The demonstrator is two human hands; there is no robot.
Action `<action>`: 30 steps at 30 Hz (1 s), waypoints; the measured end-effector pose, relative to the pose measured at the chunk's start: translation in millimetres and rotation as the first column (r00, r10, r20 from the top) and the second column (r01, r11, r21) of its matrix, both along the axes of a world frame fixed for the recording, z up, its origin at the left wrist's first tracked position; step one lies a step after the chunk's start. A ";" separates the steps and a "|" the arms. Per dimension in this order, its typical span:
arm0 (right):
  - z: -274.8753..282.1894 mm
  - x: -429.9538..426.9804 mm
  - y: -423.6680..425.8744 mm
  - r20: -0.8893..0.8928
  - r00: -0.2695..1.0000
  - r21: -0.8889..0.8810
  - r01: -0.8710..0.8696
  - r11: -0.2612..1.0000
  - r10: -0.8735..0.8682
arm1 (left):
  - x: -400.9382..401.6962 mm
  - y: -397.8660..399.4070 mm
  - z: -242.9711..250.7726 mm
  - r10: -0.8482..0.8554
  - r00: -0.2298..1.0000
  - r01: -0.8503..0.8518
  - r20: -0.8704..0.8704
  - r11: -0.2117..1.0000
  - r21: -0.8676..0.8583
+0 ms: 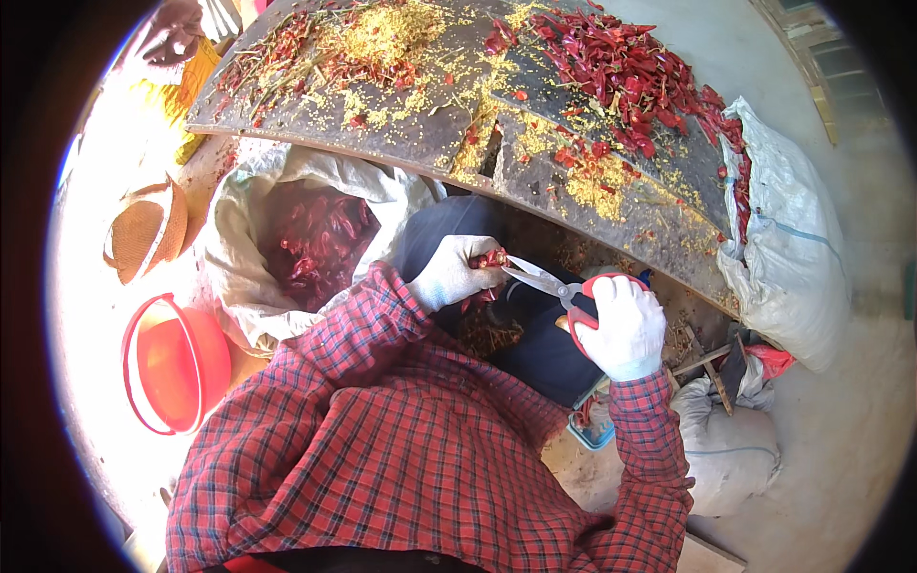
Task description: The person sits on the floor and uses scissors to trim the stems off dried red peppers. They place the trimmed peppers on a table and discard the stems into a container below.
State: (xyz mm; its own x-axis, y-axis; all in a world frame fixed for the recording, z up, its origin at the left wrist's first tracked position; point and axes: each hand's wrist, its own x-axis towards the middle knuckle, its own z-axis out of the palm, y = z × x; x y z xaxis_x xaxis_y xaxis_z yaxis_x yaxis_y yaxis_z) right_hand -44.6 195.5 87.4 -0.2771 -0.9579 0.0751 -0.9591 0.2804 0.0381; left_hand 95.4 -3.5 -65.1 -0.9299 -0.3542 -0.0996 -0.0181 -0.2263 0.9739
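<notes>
My left hand (pixel 458 271), in a white knit glove, grips a small bunch of dried red chili peppers (pixel 490 259) whose ends stick out to the right. In my right hand (pixel 630 326), also gloved, are red-handled scissors (pixel 562 288). The blades stand apart, with their tips right at the ends of the peppers. Both hands are above my lap, in front of the table edge. Close to my left forearm is an open white woven sack (pixel 236 222) holding many red chili pieces (pixel 322 243).
Yellow seeds (pixel 387 32) and a heap of red chilies (pixel 623 71) cover parts of the tabletop (pixel 423 136). A full white sack (pixel 795 236) leans at its right end. Left are a red bucket (pixel 179 365) and a woven basket (pixel 147 229). Another sack (pixel 727 451) lies lower right.
</notes>
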 end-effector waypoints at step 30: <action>-15.1 35.2 -29.2 -0.125 0.955 0.242 0.291 0.925 -0.268 | -9.6 0.0 -8.3 0.104 0.988 -0.097 0.119 0.993 -0.060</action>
State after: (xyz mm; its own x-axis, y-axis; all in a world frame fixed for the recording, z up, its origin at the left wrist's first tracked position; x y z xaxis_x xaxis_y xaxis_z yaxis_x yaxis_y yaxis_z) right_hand -9.3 166.3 72.3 -0.5399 -0.8324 -0.1252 -0.8326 0.5063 0.2248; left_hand 85.8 -3.5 -73.4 -0.8716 -0.4530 -0.1875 -0.1167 -0.1798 0.9768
